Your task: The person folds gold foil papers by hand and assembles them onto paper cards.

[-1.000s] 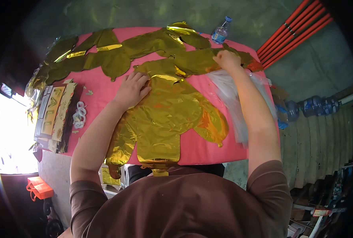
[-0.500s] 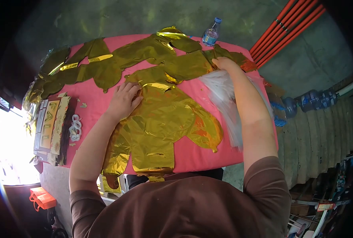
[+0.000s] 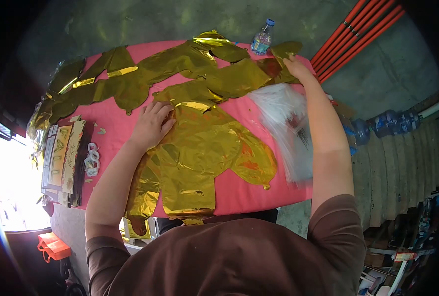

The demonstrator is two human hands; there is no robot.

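Observation:
Flat gold foil balloons (image 3: 199,148) lie spread over a pink table (image 3: 244,190). My left hand (image 3: 151,123) rests flat on the upper edge of the nearest gold balloon, fingers spread. My right hand (image 3: 298,69) reaches to the far right of the table and pinches the end of another gold foil balloon (image 3: 239,76), lifting its tip. A clear plastic bag (image 3: 286,126) lies under my right forearm.
More gold foil balloons (image 3: 111,81) run along the far edge. A water bottle (image 3: 261,39) stands at the far side. Packs of letter balloons (image 3: 64,155) and white rings (image 3: 91,160) lie at the left. Red poles (image 3: 357,37) and large water jugs (image 3: 387,126) sit on the floor to the right.
My right hand has moved farther away and to the right, raising the tip of the far gold balloon. My left hand has stayed on the near balloon.

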